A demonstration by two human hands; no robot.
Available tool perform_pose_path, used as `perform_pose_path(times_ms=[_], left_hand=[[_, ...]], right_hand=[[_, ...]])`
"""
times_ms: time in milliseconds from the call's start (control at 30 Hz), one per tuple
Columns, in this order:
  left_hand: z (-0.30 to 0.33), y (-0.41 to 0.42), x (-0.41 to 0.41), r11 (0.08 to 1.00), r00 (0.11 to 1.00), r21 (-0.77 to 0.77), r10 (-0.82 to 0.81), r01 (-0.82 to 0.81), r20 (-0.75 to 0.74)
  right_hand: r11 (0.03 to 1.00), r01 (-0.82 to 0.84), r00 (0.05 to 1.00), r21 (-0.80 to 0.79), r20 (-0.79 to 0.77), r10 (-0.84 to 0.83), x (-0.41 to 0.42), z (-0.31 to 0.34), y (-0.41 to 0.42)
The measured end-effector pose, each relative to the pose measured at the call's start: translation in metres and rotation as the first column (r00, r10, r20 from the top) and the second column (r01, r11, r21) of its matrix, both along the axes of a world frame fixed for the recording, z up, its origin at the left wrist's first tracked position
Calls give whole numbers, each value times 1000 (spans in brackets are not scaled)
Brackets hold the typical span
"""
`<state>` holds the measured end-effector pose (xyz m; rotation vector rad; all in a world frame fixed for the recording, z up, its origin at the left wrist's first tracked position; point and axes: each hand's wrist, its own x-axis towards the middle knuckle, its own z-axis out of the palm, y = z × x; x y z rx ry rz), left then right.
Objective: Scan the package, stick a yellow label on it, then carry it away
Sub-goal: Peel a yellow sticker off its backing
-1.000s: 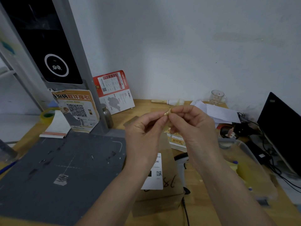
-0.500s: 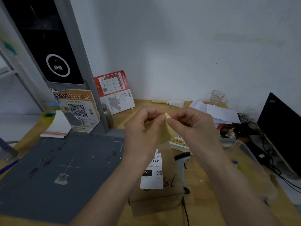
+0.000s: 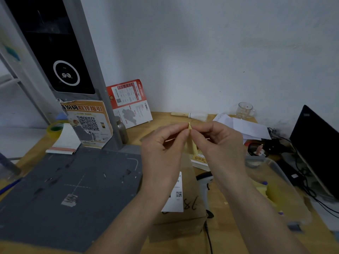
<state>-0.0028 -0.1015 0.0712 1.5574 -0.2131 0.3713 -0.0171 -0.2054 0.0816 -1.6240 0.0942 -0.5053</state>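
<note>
Hands [image 3: 163, 149] [image 3: 220, 143] pinch yellow label [image 3: 191, 143] between fingertips.

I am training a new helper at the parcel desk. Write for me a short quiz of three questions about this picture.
1. True or false: the yellow label is already stuck on the cardboard box.
2. Which hands pinch the label? A) left hand only B) right hand only C) both
3. Fill in: the handheld scanner lies to the ____ of the box.

Key: 1 false, it is held above the box; 2 C; 3 right.
</note>
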Motion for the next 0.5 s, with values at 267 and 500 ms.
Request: perform_pose_path(times_ms=[267,500], left_hand=[[4,0,1,982,982,-185,-71,38,-175],[5,0,0,972,967,-236,-72,13,-245]], right_hand=[[999,15,999,-34,29,-14,-1,-2,2],[996,18,998,-84,68,-13,-1,-2,3]])
